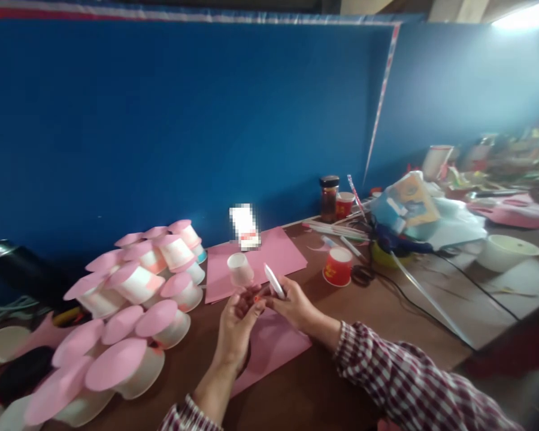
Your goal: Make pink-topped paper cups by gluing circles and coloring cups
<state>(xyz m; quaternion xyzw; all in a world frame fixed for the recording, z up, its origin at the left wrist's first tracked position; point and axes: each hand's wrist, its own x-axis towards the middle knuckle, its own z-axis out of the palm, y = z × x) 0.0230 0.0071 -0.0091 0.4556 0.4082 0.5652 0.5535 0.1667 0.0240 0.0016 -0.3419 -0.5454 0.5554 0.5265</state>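
Observation:
My left hand (236, 323) holds a small white paper cup (240, 270) up by its fingertips, tilted on its side. My right hand (291, 304) meets it from the right and grips a thin white piece (273, 281), seen edge-on, beside the cup. Both hands hover over pink paper sheets (269, 254) on the brown table (377, 317). What the white piece is cannot be told.
A heap of white cups capped with pink discs (130, 317) fills the left. A red cup (338, 266) stands near scissors (363, 275). A dark jar (329, 197), bags (408, 209), a white bowl (505, 251) and cables lie right. A blue wall stands behind.

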